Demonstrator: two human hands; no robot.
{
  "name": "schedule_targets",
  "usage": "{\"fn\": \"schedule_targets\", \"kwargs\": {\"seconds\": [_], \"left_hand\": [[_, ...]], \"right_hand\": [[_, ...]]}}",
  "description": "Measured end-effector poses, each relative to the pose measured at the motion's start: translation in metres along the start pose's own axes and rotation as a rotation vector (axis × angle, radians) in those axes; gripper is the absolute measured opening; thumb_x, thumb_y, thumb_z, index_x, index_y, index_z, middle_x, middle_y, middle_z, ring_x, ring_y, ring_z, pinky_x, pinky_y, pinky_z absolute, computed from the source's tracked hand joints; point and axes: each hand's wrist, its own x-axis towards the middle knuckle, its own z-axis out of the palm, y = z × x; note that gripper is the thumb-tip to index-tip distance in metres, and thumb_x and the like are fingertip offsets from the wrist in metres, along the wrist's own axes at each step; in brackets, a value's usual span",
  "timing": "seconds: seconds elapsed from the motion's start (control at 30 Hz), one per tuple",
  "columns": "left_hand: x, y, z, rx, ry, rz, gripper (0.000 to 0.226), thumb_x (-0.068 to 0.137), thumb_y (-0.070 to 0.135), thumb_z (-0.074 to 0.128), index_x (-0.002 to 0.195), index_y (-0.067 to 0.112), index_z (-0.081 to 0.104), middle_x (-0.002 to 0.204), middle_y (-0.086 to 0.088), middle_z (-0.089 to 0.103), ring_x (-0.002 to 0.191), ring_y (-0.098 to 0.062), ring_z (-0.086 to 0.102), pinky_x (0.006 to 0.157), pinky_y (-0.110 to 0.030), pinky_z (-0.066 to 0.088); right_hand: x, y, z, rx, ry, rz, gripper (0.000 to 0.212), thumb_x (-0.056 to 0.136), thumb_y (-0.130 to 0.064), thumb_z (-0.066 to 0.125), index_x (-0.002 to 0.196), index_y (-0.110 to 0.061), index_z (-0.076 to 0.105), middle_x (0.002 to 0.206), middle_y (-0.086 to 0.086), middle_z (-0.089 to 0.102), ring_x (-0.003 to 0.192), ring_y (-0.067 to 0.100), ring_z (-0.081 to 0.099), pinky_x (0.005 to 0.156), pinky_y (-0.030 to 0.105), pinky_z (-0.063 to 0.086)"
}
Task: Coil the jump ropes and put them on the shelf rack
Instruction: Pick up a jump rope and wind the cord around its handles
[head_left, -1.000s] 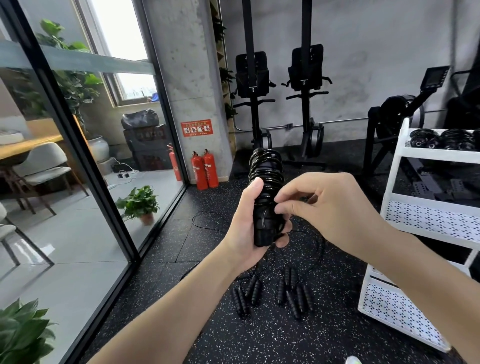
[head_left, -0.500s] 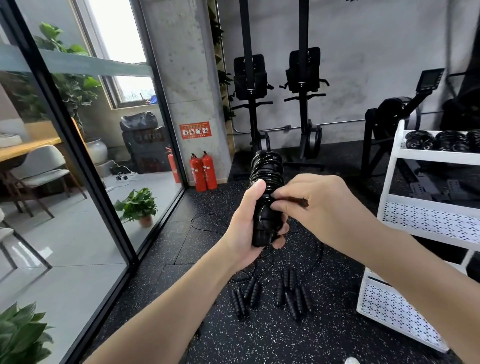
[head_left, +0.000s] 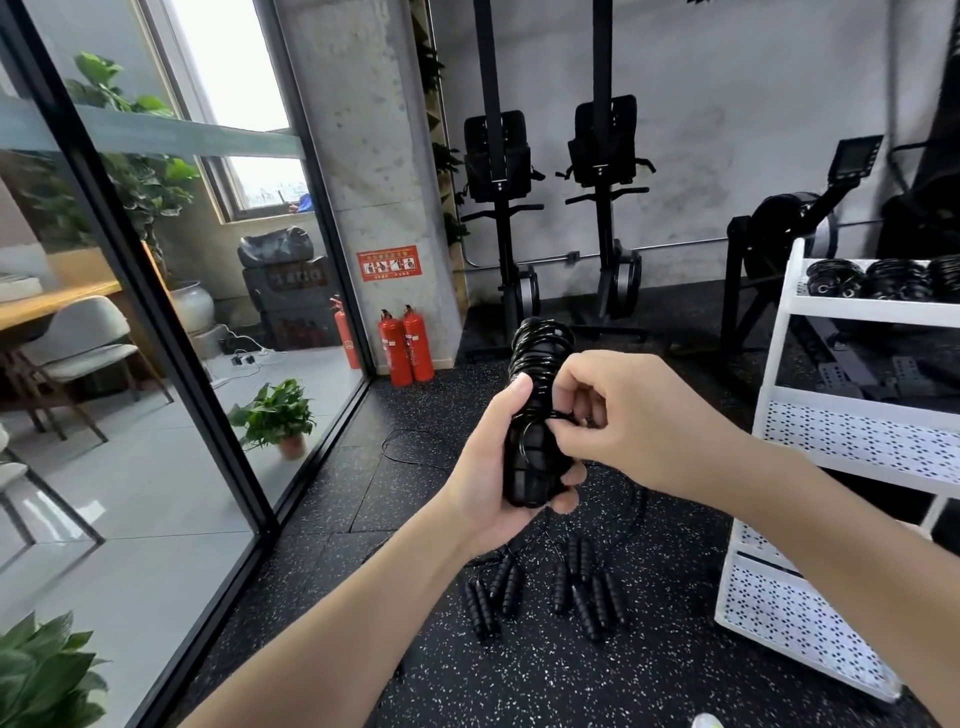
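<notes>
Black jump rope (head_left: 537, 395): upright bundle, left of the shelf rack (head_left: 862, 447)
Left hand (head_left: 493, 467): grips its handles
Right hand (head_left: 628, 421): pinches cord, nearer the shelf rack

I counted one wound jump rope (head_left: 540, 364) in my two hands, three coiled ropes (head_left: 883, 278) on the top shelf of one white rack (head_left: 852, 441), three red fire extinguishers (head_left: 405, 345), and two upright rowing machines (head_left: 605, 208). The loose handles (head_left: 550, 587) on the floor numbered roughly eight.
</notes>
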Motion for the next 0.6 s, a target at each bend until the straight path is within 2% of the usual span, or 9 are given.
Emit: {"fn": "schedule_targets", "kwargs": {"seconds": [0.1,0.2,0.3,0.4,0.5,0.6], "left_hand": [[-0.001,0.007,-0.01,-0.098,-0.126,-0.023,0.045,0.093,0.042,0.061,0.12,0.006,0.057,0.103,-0.011,0.056,0.082,-0.025,0.05,0.064,-0.035,0.044],[-0.002,0.01,-0.016,-0.123,-0.189,-0.039,0.045,0.079,0.03,0.076,0.114,0.005,0.064,0.102,-0.012,0.061,0.088,-0.025,0.053,0.071,-0.036,0.049],[0.001,0.008,-0.017,-0.116,-0.154,-0.021,0.049,0.071,0.028,0.082,0.111,0.006,0.065,0.1,-0.011,0.061,0.088,-0.024,0.059,0.071,-0.036,0.052],[0.003,0.006,-0.014,-0.101,-0.085,0.04,0.034,0.075,0.022,0.072,0.106,0.01,0.072,0.1,-0.009,0.067,0.086,-0.02,0.064,0.069,-0.034,0.054],[0.005,0.006,-0.012,-0.077,-0.018,0.096,0.036,0.076,0.021,0.066,0.109,0.006,0.068,0.101,-0.011,0.069,0.085,-0.021,0.064,0.065,-0.033,0.056],[0.007,0.007,-0.014,-0.046,-0.013,0.128,0.042,0.077,0.02,0.066,0.114,0.002,0.059,0.101,-0.013,0.066,0.084,-0.021,0.062,0.062,-0.032,0.053]], "right_hand": [[0.0,0.002,-0.001,0.043,0.028,0.012,0.017,0.083,-0.015,0.076,0.08,-0.023,0.061,0.072,-0.01,0.06,0.067,0.009,0.057,0.061,0.015,0.043],[0.0,-0.001,-0.002,0.143,0.048,0.044,0.018,0.083,-0.013,0.076,0.079,-0.023,0.062,0.071,-0.008,0.063,0.062,0.008,0.057,0.059,0.015,0.044],[0.0,-0.003,0.002,0.17,0.108,0.059,0.018,0.081,-0.011,0.076,0.078,-0.022,0.062,0.071,-0.008,0.061,0.062,0.006,0.055,0.059,0.016,0.044],[-0.002,-0.004,0.01,-0.049,0.226,-0.018,0.019,0.079,-0.016,0.073,0.076,-0.02,0.054,0.071,-0.008,0.053,0.063,0.013,0.052,0.056,0.027,0.046],[-0.003,-0.004,0.019,-0.281,0.328,-0.122,0.019,0.08,-0.023,0.065,0.075,-0.019,0.048,0.068,-0.008,0.044,0.054,0.018,0.049,0.048,0.038,0.045],[-0.003,-0.001,0.019,-0.258,0.354,-0.162,0.017,0.082,-0.021,0.068,0.076,-0.017,0.053,0.07,-0.008,0.051,0.056,0.016,0.053,0.05,0.038,0.048]]}}
